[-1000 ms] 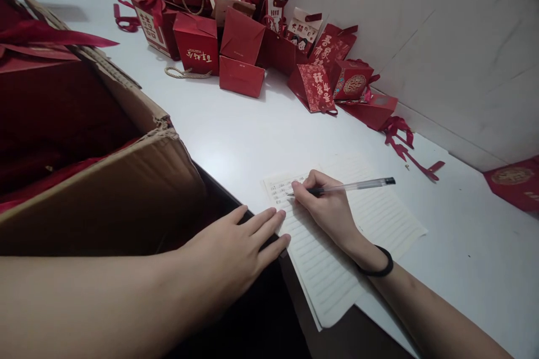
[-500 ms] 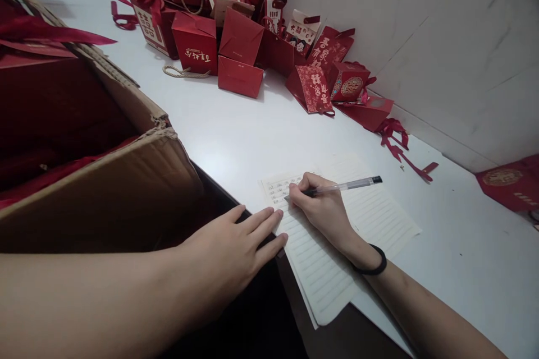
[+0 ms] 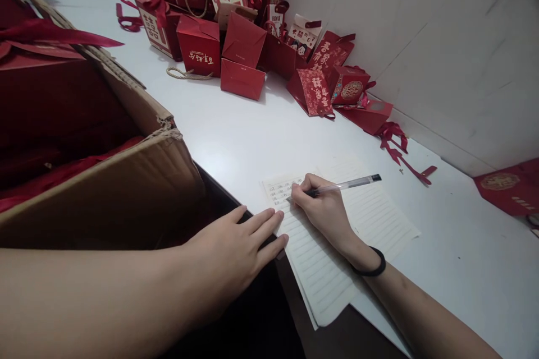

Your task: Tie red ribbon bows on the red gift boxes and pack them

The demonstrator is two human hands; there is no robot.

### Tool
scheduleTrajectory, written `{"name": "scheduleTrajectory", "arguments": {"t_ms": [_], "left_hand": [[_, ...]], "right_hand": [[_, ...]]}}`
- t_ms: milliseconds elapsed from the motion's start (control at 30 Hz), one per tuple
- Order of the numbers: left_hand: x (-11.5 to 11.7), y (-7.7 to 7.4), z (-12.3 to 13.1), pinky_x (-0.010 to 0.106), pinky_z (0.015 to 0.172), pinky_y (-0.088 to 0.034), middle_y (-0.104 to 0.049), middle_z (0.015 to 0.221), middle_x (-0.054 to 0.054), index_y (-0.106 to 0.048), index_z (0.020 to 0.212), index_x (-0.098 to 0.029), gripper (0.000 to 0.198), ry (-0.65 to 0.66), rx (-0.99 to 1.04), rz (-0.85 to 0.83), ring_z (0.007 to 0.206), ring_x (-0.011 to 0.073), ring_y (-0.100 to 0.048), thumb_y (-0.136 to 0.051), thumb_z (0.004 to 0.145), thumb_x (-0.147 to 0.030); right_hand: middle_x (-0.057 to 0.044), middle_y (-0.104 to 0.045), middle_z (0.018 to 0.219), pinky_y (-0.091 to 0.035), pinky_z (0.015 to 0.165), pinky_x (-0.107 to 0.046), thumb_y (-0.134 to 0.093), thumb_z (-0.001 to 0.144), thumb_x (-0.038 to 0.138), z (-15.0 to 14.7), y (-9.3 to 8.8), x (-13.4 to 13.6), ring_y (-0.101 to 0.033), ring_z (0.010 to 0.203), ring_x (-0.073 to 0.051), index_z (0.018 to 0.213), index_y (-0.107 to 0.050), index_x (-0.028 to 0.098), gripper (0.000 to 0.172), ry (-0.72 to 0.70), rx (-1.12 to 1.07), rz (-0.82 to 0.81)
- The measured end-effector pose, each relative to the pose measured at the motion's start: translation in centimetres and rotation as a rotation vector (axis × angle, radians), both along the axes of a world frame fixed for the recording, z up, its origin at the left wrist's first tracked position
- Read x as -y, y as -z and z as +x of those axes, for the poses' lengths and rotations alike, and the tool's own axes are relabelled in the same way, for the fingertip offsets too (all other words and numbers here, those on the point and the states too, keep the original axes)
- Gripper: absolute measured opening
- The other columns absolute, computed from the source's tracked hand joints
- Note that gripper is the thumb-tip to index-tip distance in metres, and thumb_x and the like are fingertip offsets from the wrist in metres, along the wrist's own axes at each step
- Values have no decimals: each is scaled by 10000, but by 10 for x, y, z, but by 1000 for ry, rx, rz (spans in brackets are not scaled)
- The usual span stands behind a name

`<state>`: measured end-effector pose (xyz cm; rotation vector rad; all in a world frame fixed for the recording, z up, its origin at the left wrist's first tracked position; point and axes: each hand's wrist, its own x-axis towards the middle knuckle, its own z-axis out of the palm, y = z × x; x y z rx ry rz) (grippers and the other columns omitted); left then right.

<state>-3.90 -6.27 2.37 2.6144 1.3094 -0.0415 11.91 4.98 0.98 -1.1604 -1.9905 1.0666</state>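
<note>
Pinched in my right hand (image 3: 322, 205) is a gel pen (image 3: 353, 184) with a clear barrel and black ends. Its tip meets a sheet of lined paper (image 3: 324, 275), just below several short rows of small handwriting at the sheet's upper left. A black band circles my right wrist. My left hand (image 3: 236, 247) lies with fingers spread at the table edge, its fingertips on the paper's left margin. Another lined sheet (image 3: 391, 224) shows beneath and to the right, and the lower end of the paper hangs past the table edge.
At the left stands an open cardboard box (image 3: 147, 179) holding red items and ribbon. Red gift boxes (image 3: 244, 39) and bags crowd the back of the white table (image 3: 236, 134) along a marbled wall (image 3: 404, 22). Loose red ribbon (image 3: 400, 151) and a red bag (image 3: 505, 185) lie farther right.
The pen tip has shifted slightly right along the lowest written row, where a little more writing shows. My left hand stays in place. The view has shifted a touch.
</note>
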Motion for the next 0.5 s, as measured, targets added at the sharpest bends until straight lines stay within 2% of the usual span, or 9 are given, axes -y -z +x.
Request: {"name": "scheduleTrajectory", "arguments": {"t_ms": [233, 333, 400, 500], "left_hand": [[0, -1, 0, 436, 996, -345, -306, 1421, 148, -396, 1316, -210, 866, -9, 34, 15, 1279, 314, -337, -707, 508, -199], [-3, -8, 0, 447, 995, -349, -298, 1418, 173, -374, 1331, -173, 886, -1, -4, -27, 1281, 310, -335, -731, 520, -209], [-4, -13, 0, 454, 981, -366, -295, 1416, 189, -351, 1341, -166, 872, 19, -53, -80, 1280, 302, -338, -738, 566, -270], [-9, -17, -1, 439, 920, -429, -338, 1391, 204, -360, 1332, -173, 659, 47, -100, -98, 1256, 290, -382, -621, 747, -329]], "right_hand": [[67, -362, 486, -305, 478, -201, -528, 747, 195, 0, 0, -1, -352, 485, -80, 529, -319, 184, 302, 3, -46, 8], [61, -427, 455, -304, 418, -187, -549, 793, 317, 2, 2, -4, -358, 409, -67, 542, -370, 182, 337, 43, -166, -114], [61, -440, 436, -247, 346, -177, -554, 803, 433, 1, 4, -6, -319, 338, -54, 570, -394, 182, 378, 65, -236, -206], [62, -444, 446, -177, 287, -163, -546, 782, 548, -2, 7, -8, -295, 287, -45, 618, -416, 183, 421, 52, -307, -305]]}}
